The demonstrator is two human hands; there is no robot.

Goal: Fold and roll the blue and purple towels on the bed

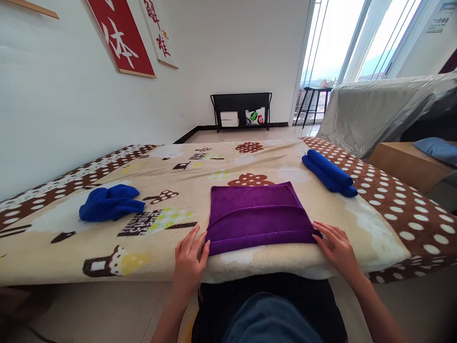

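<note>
A purple cloth [255, 214] lies flat in front of me, with a narrow strip turned over along its near edge. My left hand [190, 255] grips that fold at the left corner between thumb and fingers. At the opposite end my right hand [336, 247] pinches the fold, its thumb below and its fingers on top. To the left is a crumpled blue cloth [111, 204], apart from my hand. Two blue rolled cloths [329, 172] lie side by side, touching, beyond my right hand.
Everything rests on a cream patterned blanket [171, 257] with a brown dotted border [410, 224]. Past its far side stands a black rack [243, 102] against the wall. A plastic-covered piece of furniture [385, 102] and a cardboard box [403, 162] are at the right.
</note>
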